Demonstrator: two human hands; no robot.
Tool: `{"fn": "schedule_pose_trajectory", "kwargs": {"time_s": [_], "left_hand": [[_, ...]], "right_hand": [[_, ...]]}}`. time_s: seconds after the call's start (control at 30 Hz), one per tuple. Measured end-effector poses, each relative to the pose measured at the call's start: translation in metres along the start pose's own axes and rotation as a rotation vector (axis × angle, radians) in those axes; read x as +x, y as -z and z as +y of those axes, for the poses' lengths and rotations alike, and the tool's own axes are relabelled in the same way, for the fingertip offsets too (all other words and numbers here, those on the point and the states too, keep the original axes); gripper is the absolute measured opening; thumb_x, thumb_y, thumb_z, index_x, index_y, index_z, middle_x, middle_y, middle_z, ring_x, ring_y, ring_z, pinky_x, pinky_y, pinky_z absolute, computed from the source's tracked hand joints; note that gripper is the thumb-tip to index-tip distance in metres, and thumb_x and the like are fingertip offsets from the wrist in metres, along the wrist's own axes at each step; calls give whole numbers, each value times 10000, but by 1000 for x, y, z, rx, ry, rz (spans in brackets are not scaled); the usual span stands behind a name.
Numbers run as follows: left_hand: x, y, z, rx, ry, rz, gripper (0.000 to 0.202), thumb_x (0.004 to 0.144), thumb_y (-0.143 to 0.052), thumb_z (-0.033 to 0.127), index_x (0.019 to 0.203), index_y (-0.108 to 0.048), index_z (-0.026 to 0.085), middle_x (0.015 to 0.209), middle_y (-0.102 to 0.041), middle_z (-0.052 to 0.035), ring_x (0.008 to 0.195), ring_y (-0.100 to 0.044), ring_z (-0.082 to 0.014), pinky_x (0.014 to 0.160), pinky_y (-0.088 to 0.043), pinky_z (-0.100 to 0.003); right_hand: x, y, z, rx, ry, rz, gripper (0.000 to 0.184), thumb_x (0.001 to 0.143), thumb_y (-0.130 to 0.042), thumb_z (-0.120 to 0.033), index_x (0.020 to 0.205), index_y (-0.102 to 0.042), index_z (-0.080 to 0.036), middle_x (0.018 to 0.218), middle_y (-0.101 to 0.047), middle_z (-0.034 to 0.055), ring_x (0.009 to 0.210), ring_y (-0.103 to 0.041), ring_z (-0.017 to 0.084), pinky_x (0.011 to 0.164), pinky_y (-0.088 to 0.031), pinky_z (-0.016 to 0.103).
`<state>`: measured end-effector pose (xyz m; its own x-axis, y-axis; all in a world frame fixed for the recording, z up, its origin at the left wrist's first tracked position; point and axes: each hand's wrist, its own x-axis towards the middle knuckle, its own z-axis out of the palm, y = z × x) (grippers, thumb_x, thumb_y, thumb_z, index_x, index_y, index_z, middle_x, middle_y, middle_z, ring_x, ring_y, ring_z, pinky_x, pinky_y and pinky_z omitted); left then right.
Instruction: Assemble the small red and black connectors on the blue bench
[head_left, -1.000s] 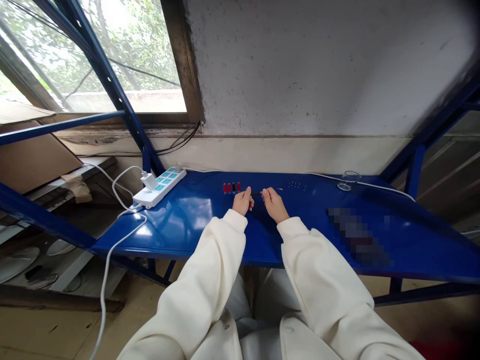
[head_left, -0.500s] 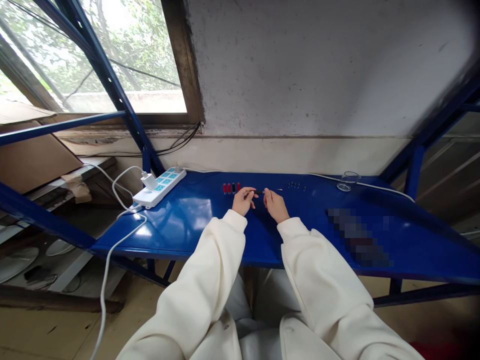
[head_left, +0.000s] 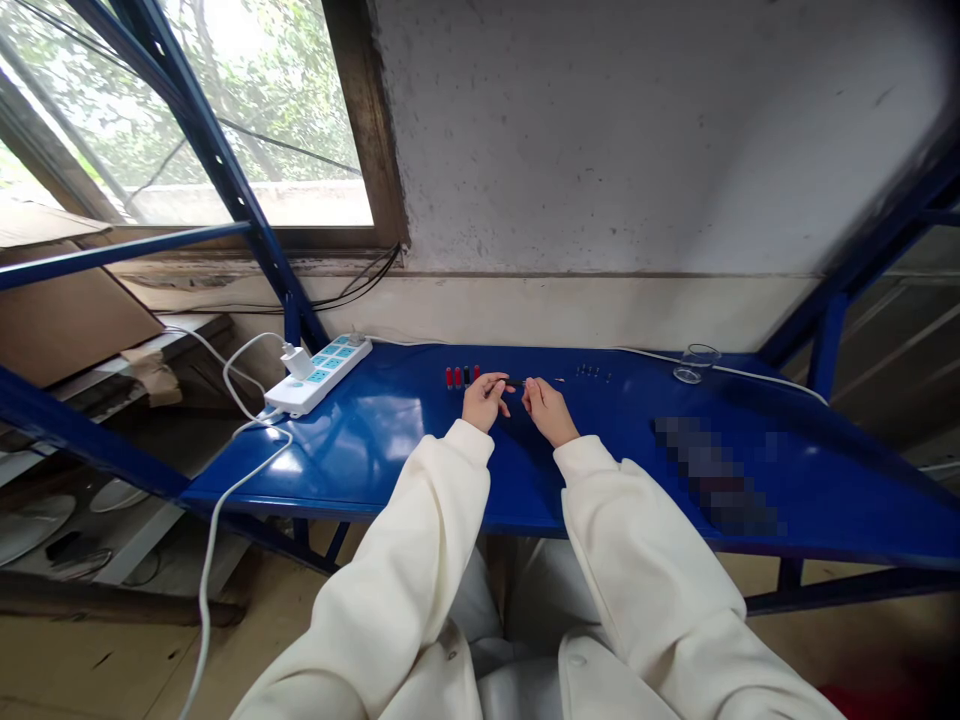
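Observation:
My left hand (head_left: 484,402) and my right hand (head_left: 548,410) meet above the middle of the blue table. A thin dark rod-like piece (head_left: 515,382) spans the gap between them. The fingers of both hands are pinched on its ends; its exact kind is too small to make out. Just behind my left hand stand several small cylinders in a row, red ones (head_left: 454,378) and a black one (head_left: 466,376). Beyond my right fingertips lies a tiny pale piece (head_left: 559,380). Several tiny metallic parts (head_left: 589,371) are set out farther right.
A white power strip (head_left: 319,375) with a plug and cable lies on the left of the blue table (head_left: 337,460). At the back right is a clear glass cup (head_left: 694,364). A blurred-out dark object (head_left: 716,475) lies to the right. Blue frame posts flank the table.
My right hand has shifted slightly left, nearer to my left hand. Both still grip the thin dark rod-like piece.

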<state>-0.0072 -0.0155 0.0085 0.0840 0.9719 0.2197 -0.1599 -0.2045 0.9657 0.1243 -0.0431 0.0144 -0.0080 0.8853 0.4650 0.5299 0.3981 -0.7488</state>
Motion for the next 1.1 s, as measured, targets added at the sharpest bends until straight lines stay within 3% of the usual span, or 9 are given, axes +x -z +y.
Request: {"fn": "schedule_pose_trajectory", "kwargs": {"time_s": [0.5, 1.1], "left_hand": [[-1, -1, 4, -32, 48, 66, 230, 761, -558, 298, 898, -527, 116, 733, -617, -32, 326, -467, -36, 337, -340, -183], [1, 4, 3, -7, 60, 141, 362, 739, -536, 483, 787, -509, 125, 607, -564, 11, 320, -473, -49, 327, -275, -172]], "right_hand": [[1, 2, 3, 0, 21, -73, 325, 881, -248, -443, 751, -444, -218, 607, -492, -18, 496, -432, 112, 542, -341, 236], [2, 0, 12, -4, 29, -82, 269, 848, -342, -409, 979, -459, -206, 754, -579, 21, 584, -507, 132, 586, -383, 257]]}}
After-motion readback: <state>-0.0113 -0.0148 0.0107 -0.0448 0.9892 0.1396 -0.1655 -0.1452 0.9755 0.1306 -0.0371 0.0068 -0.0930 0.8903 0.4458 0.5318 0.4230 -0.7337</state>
